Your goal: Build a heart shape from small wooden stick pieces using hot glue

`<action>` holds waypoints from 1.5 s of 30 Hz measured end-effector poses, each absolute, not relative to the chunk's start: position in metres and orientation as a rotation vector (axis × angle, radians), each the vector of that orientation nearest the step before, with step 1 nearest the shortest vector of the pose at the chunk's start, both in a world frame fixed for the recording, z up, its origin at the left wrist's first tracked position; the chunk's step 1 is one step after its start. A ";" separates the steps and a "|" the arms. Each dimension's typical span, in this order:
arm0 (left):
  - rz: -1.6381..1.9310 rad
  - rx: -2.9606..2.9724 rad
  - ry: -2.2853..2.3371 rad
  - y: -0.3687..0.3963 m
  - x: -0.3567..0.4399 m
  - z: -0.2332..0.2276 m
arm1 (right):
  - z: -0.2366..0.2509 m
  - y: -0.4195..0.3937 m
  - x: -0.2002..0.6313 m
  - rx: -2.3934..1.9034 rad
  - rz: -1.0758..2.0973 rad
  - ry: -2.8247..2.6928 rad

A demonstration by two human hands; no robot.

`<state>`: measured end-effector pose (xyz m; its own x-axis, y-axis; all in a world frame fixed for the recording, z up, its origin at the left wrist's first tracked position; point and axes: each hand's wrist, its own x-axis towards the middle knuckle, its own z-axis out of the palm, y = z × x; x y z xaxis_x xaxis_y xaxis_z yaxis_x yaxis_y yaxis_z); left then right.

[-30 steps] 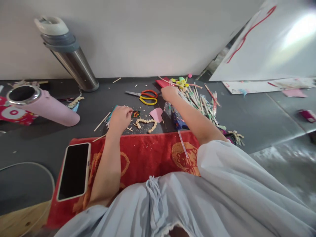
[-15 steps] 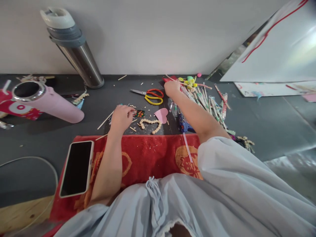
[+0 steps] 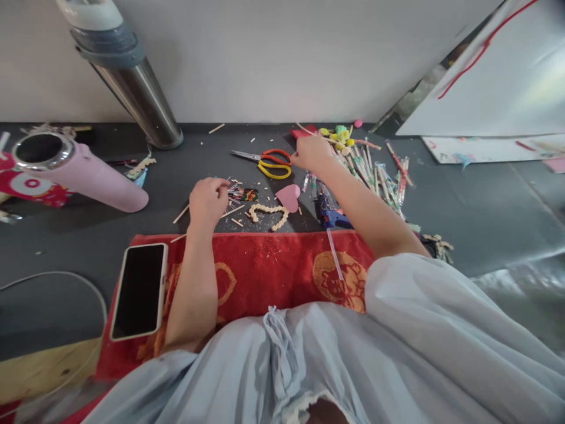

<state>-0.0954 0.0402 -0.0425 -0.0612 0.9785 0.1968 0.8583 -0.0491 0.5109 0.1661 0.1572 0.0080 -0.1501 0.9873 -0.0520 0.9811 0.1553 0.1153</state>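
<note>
My left hand [image 3: 209, 199] rests over the table at the left of a small dark packet [image 3: 249, 195] with thin pale strands [image 3: 235, 193] fanning out of it. Its fingers are curled, and whatever they hold is hidden. My right hand [image 3: 312, 153] is closed in a pinch just right of the handles of the red and yellow scissors [image 3: 274, 164]; anything between its fingertips is too small to make out. Nearer me lie a pink paper heart [image 3: 288, 198] and a bent, knobbly cream strip [image 3: 268, 210]. Red paper [image 3: 302, 133] shows behind my right hand.
A blue glue gun [image 3: 325, 212] lies under my right forearm. Several wrapped sticks [image 3: 379, 176] are heaped at the right. At the left stand a steel flask [image 3: 148, 88] and a leaning pink tumbler [image 3: 101, 176]. A phone [image 3: 138, 291] lies on the red towel [image 3: 265, 265].
The view has shifted slightly. My right hand has come off the red paper toward the scissors' handles. My left hand has moved a little left, uncovering more of the thin strands.
</note>
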 end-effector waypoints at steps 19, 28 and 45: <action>0.853 1.781 2.054 0.040 -0.108 -0.038 | 0.007 -0.010 0.145 2.078 -0.627 2.550; 0.670 1.785 2.077 0.032 -0.119 -0.019 | -0.004 -0.013 0.145 2.140 -0.756 2.581; 0.276 1.956 1.966 0.035 -0.099 -0.035 | -0.010 -0.020 0.145 2.259 -1.135 2.526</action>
